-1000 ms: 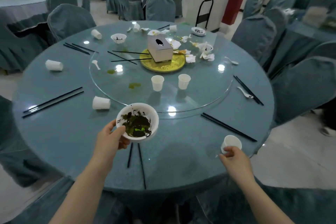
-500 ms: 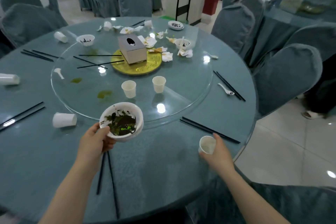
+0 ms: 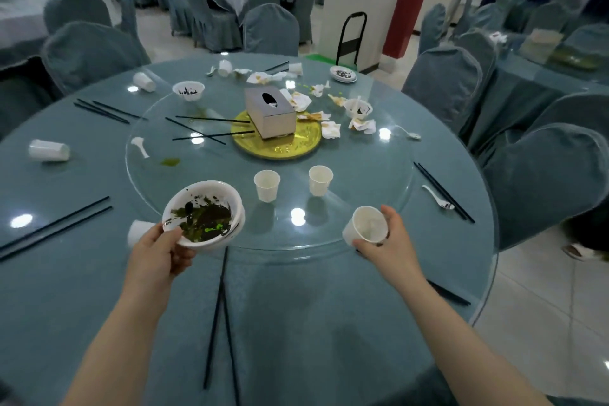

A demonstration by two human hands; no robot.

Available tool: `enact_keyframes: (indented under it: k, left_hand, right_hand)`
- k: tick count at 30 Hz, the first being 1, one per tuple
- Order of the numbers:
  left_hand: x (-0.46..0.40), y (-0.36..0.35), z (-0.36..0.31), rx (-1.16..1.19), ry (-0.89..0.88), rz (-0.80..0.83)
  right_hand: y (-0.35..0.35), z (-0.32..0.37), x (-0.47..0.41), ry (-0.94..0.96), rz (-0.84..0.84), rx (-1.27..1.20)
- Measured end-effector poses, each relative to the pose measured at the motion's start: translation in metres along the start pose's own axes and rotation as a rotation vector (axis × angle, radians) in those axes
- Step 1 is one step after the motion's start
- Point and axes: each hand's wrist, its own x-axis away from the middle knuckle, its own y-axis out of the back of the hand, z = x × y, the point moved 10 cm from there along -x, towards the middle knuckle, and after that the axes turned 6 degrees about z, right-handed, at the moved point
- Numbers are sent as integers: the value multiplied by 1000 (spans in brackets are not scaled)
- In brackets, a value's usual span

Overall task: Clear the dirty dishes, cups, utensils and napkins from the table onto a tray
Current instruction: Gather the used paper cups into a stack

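My left hand [image 3: 158, 257] grips the rim of a dirty white bowl [image 3: 203, 212], raised above the round table [image 3: 296, 323]. My right hand [image 3: 389, 245] wraps a tilted paper cup [image 3: 365, 226]. Beyond, two upright paper cups [image 3: 267, 184] stand on the glass turntable [image 3: 362, 181]

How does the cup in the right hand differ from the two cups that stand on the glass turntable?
The held cup is lifted and tilted, its mouth facing the camera; the two turntable cups stand upright. The right hand grips the held cup; nothing touches the other two. The held cup is over the turntable's near edge; they stand farther in. All three are white and look empty.
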Motion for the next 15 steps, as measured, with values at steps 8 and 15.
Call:
enact_keyframes:
  k: [8,15]
  left_hand:
    - [-34,49,-18,28,-4,-137]
    - [-65,45,-33,49,-30,-259]
  right_hand:
    - [-45,47,-76,100,-5,-37]
    - [-62,44,-174,110,28,21]
